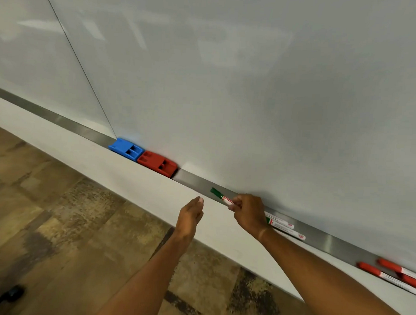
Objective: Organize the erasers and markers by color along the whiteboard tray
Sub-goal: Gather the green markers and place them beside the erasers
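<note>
From the head camera, the right hand (pixel 248 211) pinched a green-capped marker (pixel 221 197) between curled fingers and thumb, its cap pointing up-left from the fingertips over the metal whiteboard tray (pixel 194 179). The left hand (pixel 191 214) hung just left of those fingers with its own fingers straight and together, holding nothing, in front of the white ledge below the tray. Just behind the right wrist, two more white markers (pixel 286 227) lay in the tray. Well beyond the marker's cap sat a red eraser (pixel 157 164), touching a blue eraser (pixel 126 149). Far right of the fingers lay red-capped markers (pixel 391 272).
</note>
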Action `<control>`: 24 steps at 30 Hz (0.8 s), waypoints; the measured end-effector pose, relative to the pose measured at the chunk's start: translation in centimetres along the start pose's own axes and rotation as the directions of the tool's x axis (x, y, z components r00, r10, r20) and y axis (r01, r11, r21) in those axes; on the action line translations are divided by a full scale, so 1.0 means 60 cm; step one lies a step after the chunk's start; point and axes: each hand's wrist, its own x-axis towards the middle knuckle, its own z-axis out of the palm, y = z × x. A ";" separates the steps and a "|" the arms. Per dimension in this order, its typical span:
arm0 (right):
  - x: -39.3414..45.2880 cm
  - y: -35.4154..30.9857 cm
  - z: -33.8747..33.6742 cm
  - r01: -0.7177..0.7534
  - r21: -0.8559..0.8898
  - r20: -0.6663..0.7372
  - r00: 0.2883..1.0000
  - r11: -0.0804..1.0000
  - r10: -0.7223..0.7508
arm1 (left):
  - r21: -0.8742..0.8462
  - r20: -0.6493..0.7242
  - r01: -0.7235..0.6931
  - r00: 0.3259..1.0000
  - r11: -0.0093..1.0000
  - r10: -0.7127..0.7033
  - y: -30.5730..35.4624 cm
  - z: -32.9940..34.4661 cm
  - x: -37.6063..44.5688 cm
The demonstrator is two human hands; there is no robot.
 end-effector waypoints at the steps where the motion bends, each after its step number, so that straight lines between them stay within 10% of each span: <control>1: -0.004 -0.003 0.001 0.003 0.056 -0.012 1.000 0.998 -0.003 | -0.063 -0.005 0.030 1.000 0.998 -0.030 -0.001 0.005 0.003; 10: -0.059 -0.047 0.041 0.052 0.298 -0.008 0.999 0.953 -0.053 | -0.411 0.109 0.154 0.987 0.899 -0.120 0.002 0.028 0.011; 24: -0.071 -0.036 0.039 0.077 0.359 -0.023 0.997 0.930 -0.074 | -0.414 0.129 0.228 0.973 0.881 -0.192 -0.010 0.055 0.032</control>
